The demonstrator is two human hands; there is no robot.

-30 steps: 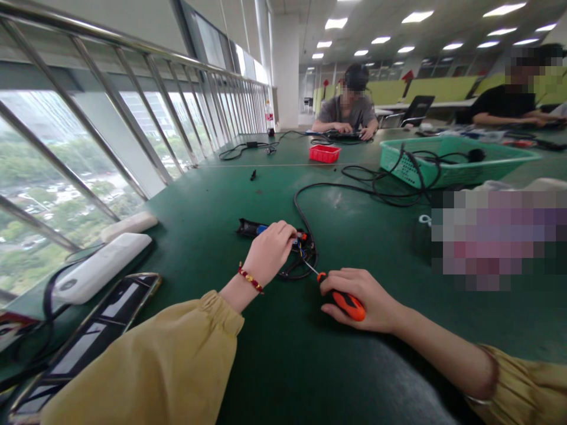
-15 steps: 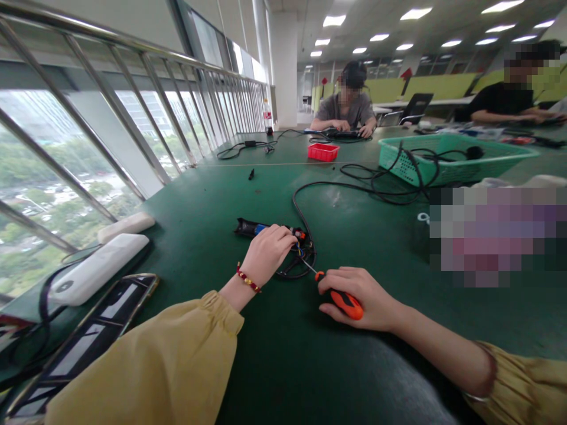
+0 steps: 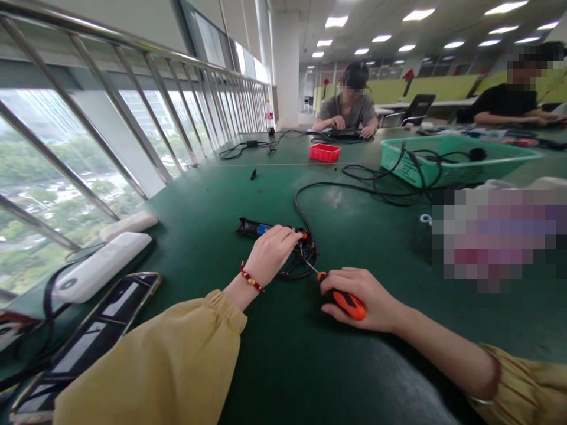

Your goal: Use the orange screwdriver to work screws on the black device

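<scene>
My left hand (image 3: 272, 252) is closed on a small black device (image 3: 254, 227) with blue and orange parts and loose wires, lying on the green table (image 3: 274, 366). A black cable (image 3: 305, 195) runs from it toward the back. My right hand (image 3: 358, 295) grips an orange-handled screwdriver (image 3: 348, 302). Its thin shaft points up and left, with the tip at the wires beside my left fingers. Both forearms wear mustard-yellow sleeves, and a red bead bracelet sits on the left wrist.
Two white power banks (image 3: 101, 271) and a phone (image 3: 93, 339) lie at the left by the railing. A green basket (image 3: 447, 159) with cables and a small red tray (image 3: 325, 153) stand farther back. Two people sit working at the far end.
My left hand has shifted slightly right along the device. The right hand and screwdriver have barely moved.
</scene>
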